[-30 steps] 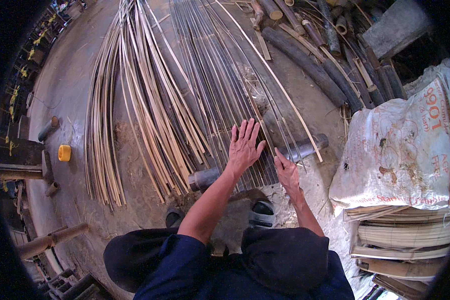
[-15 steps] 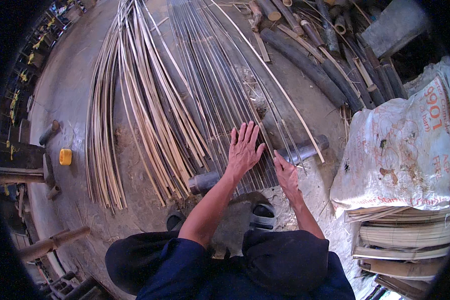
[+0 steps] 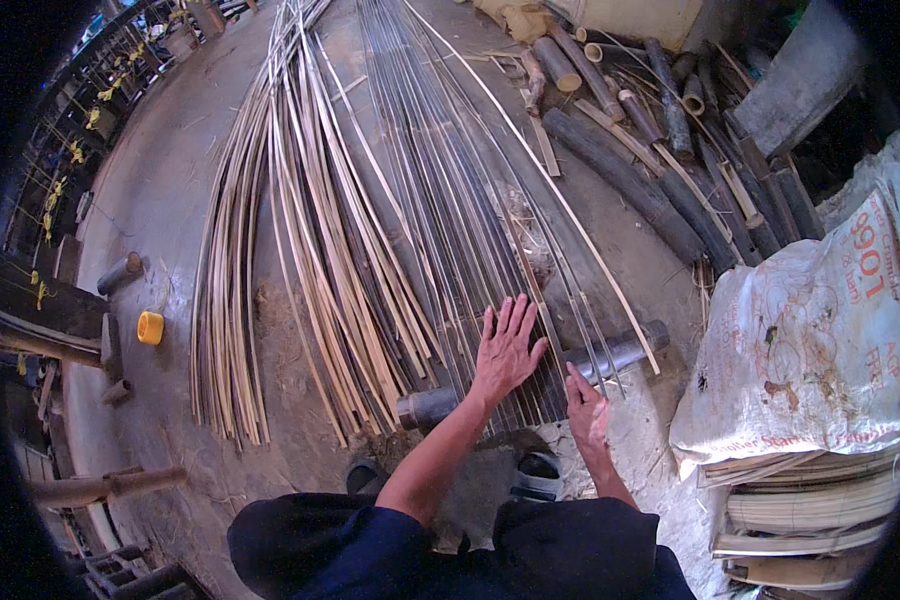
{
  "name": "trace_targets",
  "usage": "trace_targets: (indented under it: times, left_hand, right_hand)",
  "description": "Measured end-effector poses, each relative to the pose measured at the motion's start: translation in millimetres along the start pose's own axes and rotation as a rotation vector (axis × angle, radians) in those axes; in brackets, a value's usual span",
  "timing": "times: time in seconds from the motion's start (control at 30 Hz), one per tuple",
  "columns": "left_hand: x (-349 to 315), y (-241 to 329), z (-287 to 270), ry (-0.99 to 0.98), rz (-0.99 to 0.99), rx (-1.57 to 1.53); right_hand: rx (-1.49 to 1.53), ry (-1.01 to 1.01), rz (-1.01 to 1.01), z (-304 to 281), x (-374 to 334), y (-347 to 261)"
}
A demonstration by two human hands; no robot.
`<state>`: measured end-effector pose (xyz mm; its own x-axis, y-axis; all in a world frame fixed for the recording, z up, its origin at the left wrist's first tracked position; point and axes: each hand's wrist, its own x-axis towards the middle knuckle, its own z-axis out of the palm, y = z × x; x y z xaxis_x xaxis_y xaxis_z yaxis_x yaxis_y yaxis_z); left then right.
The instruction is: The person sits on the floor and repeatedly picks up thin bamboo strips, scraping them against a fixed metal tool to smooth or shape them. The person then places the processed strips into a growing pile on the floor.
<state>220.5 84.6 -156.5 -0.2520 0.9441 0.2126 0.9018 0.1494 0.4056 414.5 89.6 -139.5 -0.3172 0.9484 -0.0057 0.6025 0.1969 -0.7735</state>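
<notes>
My left hand (image 3: 508, 355) lies palm down with its fingers spread on a row of dark, thin bamboo strips (image 3: 440, 250). The near ends of these strips rest across a bamboo pole (image 3: 435, 407) lying crosswise before my feet. Beside the row's right edge is my right hand (image 3: 588, 410), turned on its side, its forefinger stretched forward along the outer strip. Its other fingers are partly hidden, and no held thing shows in it. A few separate strips (image 3: 580, 300) run over the pole farther right.
Pale bamboo strips (image 3: 320, 260) fan out on the floor to the left. A yellow tape roll (image 3: 150, 327) sits farther left. Bamboo logs (image 3: 630, 190) are heaped at the far right. A white printed sack (image 3: 790, 340) rests on stacked bamboo slats (image 3: 805, 510) at right.
The whole view has shifted, so the scene sits lower and farther right. My left hand remains spread on the strips; my right hand stays at their right edge, its forefinger now straighter.
</notes>
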Motion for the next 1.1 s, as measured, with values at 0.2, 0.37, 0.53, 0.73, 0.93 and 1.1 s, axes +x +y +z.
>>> trace_targets:
  times: [0.2, 0.37, 0.53, 0.73, 0.93, 1.1]
  left_hand:
    - [-2, -3, -1, 0.011, -0.003, -0.004]
    - [-7, -8, -2, 0.026, -0.009, -0.018]
    - [-3, -2, 0, 0.008, 0.002, -0.016]
    - [-5, -4, -1, -0.012, -0.034, -0.021]
    - [-4, -3, 3, 0.057, -0.007, -0.011]
    - [-5, -1, -1, 0.060, -0.006, -0.010]
  right_hand:
    - [0.016, -0.042, 0.078, -1, 5, -6]
    - [0.242, 0.093, 0.025, -26, -15, -46]
    - [0.159, 0.129, -0.050, -1, -41, 10]
    - [0.000, 0.025, -0.017, 9, -2, 5]
    - [-0.059, -0.050, 0.031, 5, 21, 8]
    - [-0.018, -0.005, -0.141, 11, 19, 32]
